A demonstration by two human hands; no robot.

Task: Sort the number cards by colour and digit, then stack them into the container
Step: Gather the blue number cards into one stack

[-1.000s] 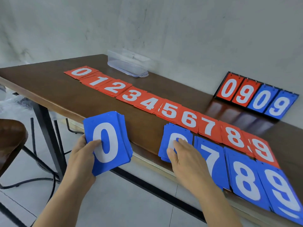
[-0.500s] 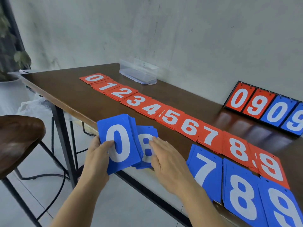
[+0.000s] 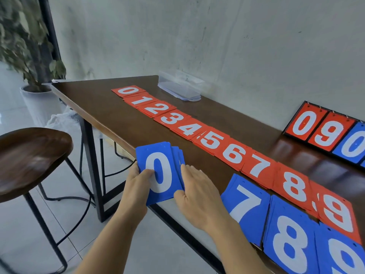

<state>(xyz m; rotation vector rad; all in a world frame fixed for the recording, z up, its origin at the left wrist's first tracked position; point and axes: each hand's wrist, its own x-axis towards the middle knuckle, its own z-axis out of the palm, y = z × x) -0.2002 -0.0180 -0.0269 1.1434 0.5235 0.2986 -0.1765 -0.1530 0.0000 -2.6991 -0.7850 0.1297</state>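
My left hand [image 3: 138,178] grips a stack of blue cards [image 3: 158,171] with a white 0 on top, held over the table's near edge. My right hand [image 3: 197,192] holds the right side of that stack, where the blue 6 cards are tucked behind it. Blue piles of 7 [image 3: 246,206], 8 [image 3: 290,240] and 9 [image 3: 343,258] lie along the near edge at right. A row of red cards [image 3: 197,131] from 0 to 9 runs diagonally across the brown table [image 3: 94,103]. The clear plastic container [image 3: 181,88] stands at the far edge by the wall.
A flip scoreboard [image 3: 324,129] showing 0, 9, 0 leans against the wall at right. A dark wooden stool [image 3: 29,159] stands left of the table. A potted plant [image 3: 29,56] is at the far left.
My right hand lifted the blue 6 pile off the table, carried it left and slid it behind the 0 stack in my left hand. The view has swung left.
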